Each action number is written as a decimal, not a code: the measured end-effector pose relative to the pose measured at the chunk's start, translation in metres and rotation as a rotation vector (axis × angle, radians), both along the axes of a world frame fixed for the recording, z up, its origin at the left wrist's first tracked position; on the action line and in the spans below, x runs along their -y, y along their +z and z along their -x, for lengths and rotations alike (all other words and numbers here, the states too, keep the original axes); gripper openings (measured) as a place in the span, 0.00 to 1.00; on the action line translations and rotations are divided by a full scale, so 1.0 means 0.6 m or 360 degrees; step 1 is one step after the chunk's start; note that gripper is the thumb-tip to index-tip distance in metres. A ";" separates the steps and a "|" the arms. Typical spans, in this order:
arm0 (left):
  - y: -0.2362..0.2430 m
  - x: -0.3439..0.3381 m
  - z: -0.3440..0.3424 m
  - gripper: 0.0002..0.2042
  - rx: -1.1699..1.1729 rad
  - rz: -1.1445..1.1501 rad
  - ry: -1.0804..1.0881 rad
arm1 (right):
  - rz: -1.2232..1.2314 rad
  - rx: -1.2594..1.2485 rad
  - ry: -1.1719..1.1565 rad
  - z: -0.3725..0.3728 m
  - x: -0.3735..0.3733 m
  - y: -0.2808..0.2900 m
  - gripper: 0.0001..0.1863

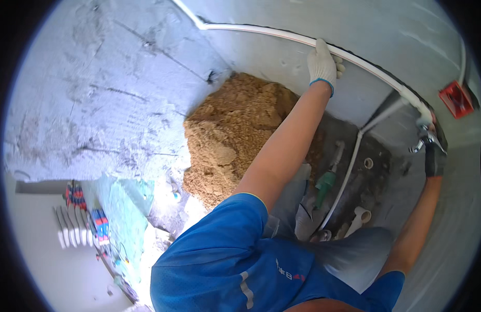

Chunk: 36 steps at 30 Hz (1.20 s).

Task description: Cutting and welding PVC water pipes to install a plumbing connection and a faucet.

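My left hand (325,66), in a white knit glove with a blue cuff, grips a long white pipe (266,32) running along a groove in the grey wall. Near the pipe's right end, where whitish material covers it, my right hand (434,155), in a dark glove, is closed on a metal tool (420,144), which looks like a hammer; its exact form is unclear. A red wall box (455,100) sits right of that end, with another thin pipe above it.
Below lie a pile of sand (232,127), a green power tool (323,184), another white pipe (346,184), a short pipe fitting (360,221) and an open floor pipe (368,163). A rough pale wall (95,78) stands left. Boxes (100,226) and green sheeting (126,203) are at lower left.
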<state>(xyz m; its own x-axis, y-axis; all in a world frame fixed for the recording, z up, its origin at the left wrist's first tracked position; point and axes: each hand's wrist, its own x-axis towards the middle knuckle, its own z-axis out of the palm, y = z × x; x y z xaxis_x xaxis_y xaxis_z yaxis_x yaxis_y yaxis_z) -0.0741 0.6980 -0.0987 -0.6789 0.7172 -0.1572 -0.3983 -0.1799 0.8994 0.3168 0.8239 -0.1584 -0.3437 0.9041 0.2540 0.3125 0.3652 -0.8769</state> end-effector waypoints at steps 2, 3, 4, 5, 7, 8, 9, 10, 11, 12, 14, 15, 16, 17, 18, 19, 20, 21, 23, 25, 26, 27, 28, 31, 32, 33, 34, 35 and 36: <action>-0.002 0.012 0.038 0.23 0.0039 0.0049 0.0123 | 0.0220 -0.0176 0.0055 -0.015 -0.044 -0.031 0.21; -0.004 0.016 0.061 0.23 0.0090 0.0026 0.0243 | 0.0447 -0.0434 0.0122 -0.021 -0.062 -0.046 0.21; -0.006 0.021 0.084 0.24 0.0163 -0.0009 0.0316 | 0.0895 -0.0981 0.0287 -0.028 -0.083 -0.053 0.21; -0.008 0.024 0.114 0.24 0.0133 -0.0003 0.0377 | 0.1351 -0.1536 0.0438 -0.029 -0.099 -0.063 0.20; -0.008 0.035 0.199 0.24 0.0113 0.0075 0.0514 | 0.0755 -0.0785 0.0242 -0.050 -0.106 -0.074 0.20; -0.006 0.037 0.247 0.23 -0.0014 0.0103 0.0663 | 0.0383 -0.0296 0.0114 -0.060 -0.104 -0.075 0.19; -0.004 0.040 0.296 0.23 -0.0113 0.0119 0.0761 | 0.0212 -0.0087 0.0057 -0.067 -0.101 -0.075 0.19; -0.007 0.049 0.345 0.21 -0.0207 0.0265 0.0774 | 0.0101 0.0063 0.0006 -0.072 -0.096 -0.074 0.19; -0.007 0.060 0.395 0.20 -0.0296 0.0394 0.0745 | 0.0029 0.0184 -0.0040 -0.078 -0.090 -0.071 0.19; -0.003 0.066 0.442 0.19 -0.0186 0.0315 0.0896 | -0.0023 0.0284 -0.0078 -0.080 -0.085 -0.067 0.18; 0.001 0.086 0.523 0.18 -0.0087 0.0203 0.1036 | -0.0122 0.0483 0.0031 -0.079 -0.075 -0.056 0.19; 0.004 0.097 0.556 0.18 -0.0104 0.0254 0.1000 | -0.0177 0.0577 0.0086 -0.076 -0.070 -0.049 0.20; 0.008 0.105 0.583 0.18 -0.0103 0.0289 0.0909 | -0.0071 0.0444 0.0080 -0.071 -0.064 -0.043 0.20; 0.009 0.111 0.603 0.18 -0.0123 0.0270 0.0972 | 0.0091 0.0190 0.0048 -0.065 -0.057 -0.037 0.20; 0.012 0.113 0.618 0.18 -0.0159 0.0348 0.0925 | 0.0059 0.0237 0.0082 -0.059 -0.049 -0.029 0.20; 0.014 0.116 0.629 0.19 -0.0192 0.0465 0.0932 | 0.0092 0.0195 0.0095 -0.051 -0.041 -0.021 0.20; 0.011 0.116 0.633 0.20 -0.0325 0.0577 0.0873 | 0.0110 0.0164 0.0110 -0.045 -0.031 -0.013 0.21; 0.010 0.117 0.638 0.20 -0.0323 0.0538 0.0858 | 0.0125 0.0145 0.0122 -0.038 -0.022 -0.004 0.21; 0.000 0.125 0.642 0.24 -0.0601 0.0517 0.0761 | 0.0158 0.0131 0.0143 -0.027 -0.005 0.014 0.22; -0.011 0.139 0.651 0.25 -0.0529 0.0499 0.0870 | 0.0185 0.0141 0.0168 -0.020 0.006 0.029 0.22; -0.013 0.146 0.662 0.25 -0.0665 0.0570 0.0679 | 0.0191 0.0145 0.0182 -0.017 0.009 0.032 0.23; -0.018 0.152 0.672 0.24 -0.0854 0.0586 0.0514 | 0.0187 0.0152 0.0197 -0.017 0.009 0.036 0.23; -0.019 0.153 0.684 0.25 -0.0964 0.0699 0.0542 | 0.0198 0.0148 0.0207 -0.015 0.007 0.035 0.24; -0.030 0.141 0.713 0.24 -0.1150 0.0887 0.0730 | 0.0316 -0.0075 0.0248 -0.018 -0.004 0.028 0.23; -0.032 0.132 0.723 0.24 -0.0916 0.0807 0.0850 | 0.0321 -0.0104 0.0249 -0.018 -0.007 0.023 0.25; -0.037 0.124 0.732 0.24 -0.0990 0.0751 0.0972 | 0.0311 -0.0122 0.0241 -0.018 -0.010 0.019 0.26; -0.043 0.118 0.739 0.24 -0.1172 0.0824 0.1095 | 0.0301 -0.0139 0.0232 -0.015 -0.011 0.015 0.28; -0.054 0.114 0.742 0.23 -0.1263 0.1008 0.1100 | 0.0343 -0.0125 0.0148 -0.012 -0.010 0.014 0.28; -0.058 0.112 0.753 0.23 -0.0984 0.0870 0.0915 | 0.0387 -0.0122 0.0059 -0.008 -0.008 0.014 0.28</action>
<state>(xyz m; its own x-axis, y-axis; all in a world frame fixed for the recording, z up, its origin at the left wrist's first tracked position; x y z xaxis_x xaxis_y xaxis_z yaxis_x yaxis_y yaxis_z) -0.5257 0.6307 -0.1333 -0.9732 0.1898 0.1301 0.1839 0.3014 0.9356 0.3214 0.8288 -0.1500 -0.3659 0.9289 0.0571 0.2318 0.1504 -0.9611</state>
